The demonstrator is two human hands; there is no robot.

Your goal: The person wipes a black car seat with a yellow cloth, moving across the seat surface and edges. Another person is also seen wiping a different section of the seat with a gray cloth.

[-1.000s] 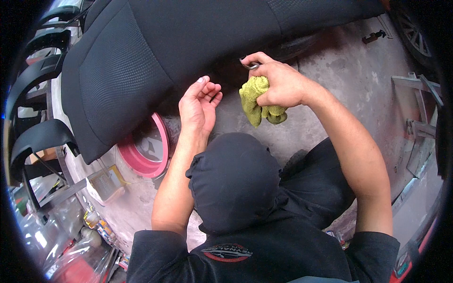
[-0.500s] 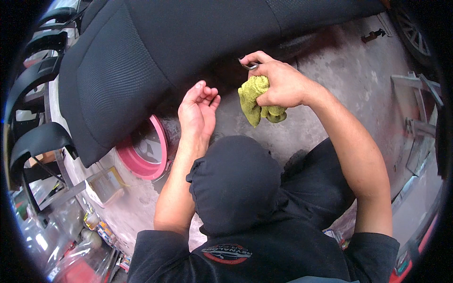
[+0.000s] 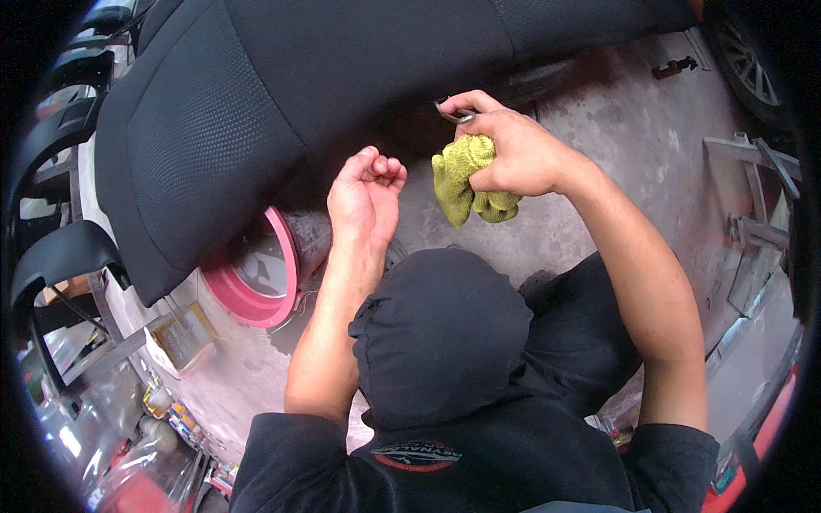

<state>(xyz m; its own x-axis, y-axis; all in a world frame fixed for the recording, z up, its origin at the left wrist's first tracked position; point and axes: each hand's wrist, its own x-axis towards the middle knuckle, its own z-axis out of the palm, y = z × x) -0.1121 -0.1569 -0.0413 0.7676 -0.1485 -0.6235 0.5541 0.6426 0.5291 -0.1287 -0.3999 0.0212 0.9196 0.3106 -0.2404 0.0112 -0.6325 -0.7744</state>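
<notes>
A bunched yellow-green cloth (image 3: pixel 466 171) hangs from my right hand (image 3: pixel 534 158), gripped between thumb and palm. The index finger of that hand is stretched forward by a small shiny metal loop (image 3: pixel 462 117) at the lower edge of a black fabric car seat (image 3: pixel 342 68); I cannot tell if the loop is fixed to the seat. My left hand (image 3: pixel 368 201) is raised beside the seat's underside, palm turned inward and fingers loosely bent. Nothing shows in it. The space under the seat is dark.
A pink basin (image 3: pixel 278 295) with liquid stands on the concrete floor at left. Beyond it are a small framed tray (image 3: pixel 181 340), black curved trim parts (image 3: pixel 68 252) and plastic-wrapped items (image 3: pixel 128 462). A wheel (image 3: pixel 748 64) and metal stands (image 3: pixel 761 192) are at right.
My left hand has shifted slightly right and its fingers are a little more bent. My right hand still grips the cloth beside the metal loop, nearly in place. The view has shifted slightly.
</notes>
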